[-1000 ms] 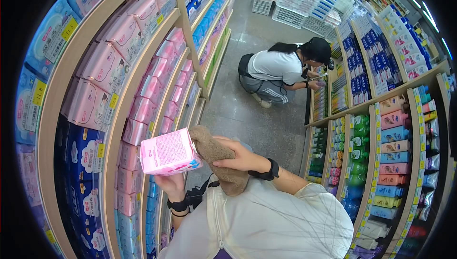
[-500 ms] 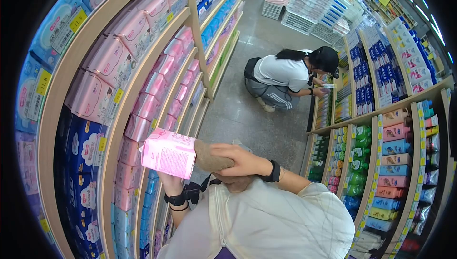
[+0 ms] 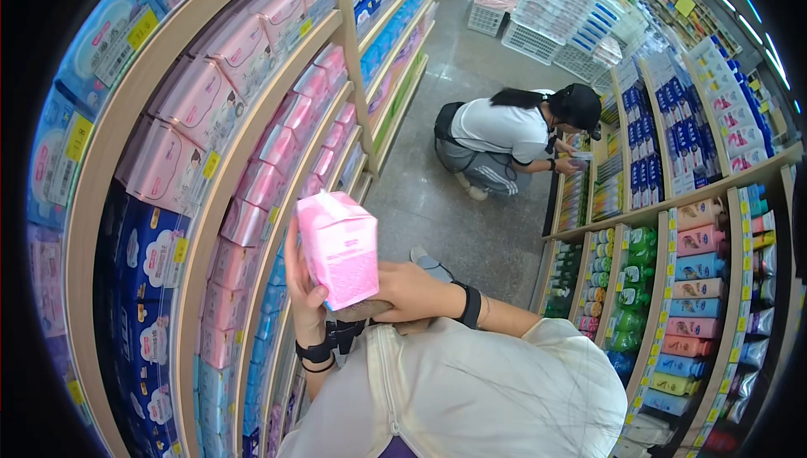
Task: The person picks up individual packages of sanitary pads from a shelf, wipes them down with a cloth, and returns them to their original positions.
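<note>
Both left hand (image 3: 301, 285) and right hand (image 3: 414, 290), seemingly, clasp pink pack (image 3: 340, 248) before shelves (image 3: 208, 206).

Pack (image 3: 339, 248) between left hand (image 3: 303, 294) and right hand (image 3: 414, 290), cloth (image 3: 363, 311) under it; shelving (image 3: 210, 206) left; person (image 3: 496, 134) ahead

Single fisheye view from the head, black vignette all round. Faces forward and steeply down a shop aisle of grey speckled floor tiles (image 3: 437, 214). Very near, lower centre: left hand (image 3: 303, 290) gripping a pink plastic-wrapped pack (image 3: 340, 248), right hand (image 3: 414, 290) closed on a brown fuzzy cloth (image 3: 370, 311) beneath it, own cream shirt (image 3: 487, 399) just below. Curved pale wooden shelving (image 3: 97, 180) close at left; crouching person (image 3: 504, 132) in white T-shirt well off.
</note>
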The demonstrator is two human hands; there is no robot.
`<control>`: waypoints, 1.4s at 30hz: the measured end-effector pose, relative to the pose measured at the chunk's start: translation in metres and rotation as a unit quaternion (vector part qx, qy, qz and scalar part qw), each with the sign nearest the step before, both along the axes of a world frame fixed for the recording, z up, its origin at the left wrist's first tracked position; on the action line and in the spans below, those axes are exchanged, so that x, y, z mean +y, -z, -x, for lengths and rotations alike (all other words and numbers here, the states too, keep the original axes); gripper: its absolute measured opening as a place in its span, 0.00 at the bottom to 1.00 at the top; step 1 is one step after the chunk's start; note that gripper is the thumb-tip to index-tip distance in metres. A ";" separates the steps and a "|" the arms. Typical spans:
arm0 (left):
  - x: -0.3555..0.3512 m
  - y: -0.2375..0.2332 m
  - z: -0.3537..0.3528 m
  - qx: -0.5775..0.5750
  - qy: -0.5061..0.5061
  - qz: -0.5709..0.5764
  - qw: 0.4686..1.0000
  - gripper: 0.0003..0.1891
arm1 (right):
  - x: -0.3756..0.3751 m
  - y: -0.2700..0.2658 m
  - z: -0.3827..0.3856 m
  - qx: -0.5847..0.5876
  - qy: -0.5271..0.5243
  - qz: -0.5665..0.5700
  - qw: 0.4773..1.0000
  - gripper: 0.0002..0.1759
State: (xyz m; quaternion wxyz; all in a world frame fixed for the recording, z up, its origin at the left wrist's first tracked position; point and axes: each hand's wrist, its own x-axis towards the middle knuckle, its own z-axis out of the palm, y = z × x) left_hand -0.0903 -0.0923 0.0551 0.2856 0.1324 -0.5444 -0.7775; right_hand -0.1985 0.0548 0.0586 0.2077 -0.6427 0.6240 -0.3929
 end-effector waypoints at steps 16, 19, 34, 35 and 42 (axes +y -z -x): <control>0.002 -0.032 -0.016 -0.130 0.231 0.263 0.928 0.45 | -0.008 0.012 0.023 -0.065 -0.113 0.099 0.987 0.31; -0.006 -0.040 -0.015 -0.162 0.278 0.319 0.892 0.48 | -0.013 0.004 0.038 -0.060 -0.160 0.116 0.978 0.31; 0.003 0.020 -0.037 -0.085 -0.021 -0.046 0.995 0.45 | -0.032 -0.003 0.060 0.167 -0.215 -0.197 0.942 0.25; -0.002 0.019 -0.042 -0.056 -0.024 -0.144 0.988 0.38 | -0.026 -0.003 0.073 0.144 -0.145 -0.151 0.967 0.26; 0.014 0.016 -0.020 -0.043 0.015 -0.279 0.959 0.27 | -0.034 -0.032 0.056 0.077 0.093 0.147 0.982 0.31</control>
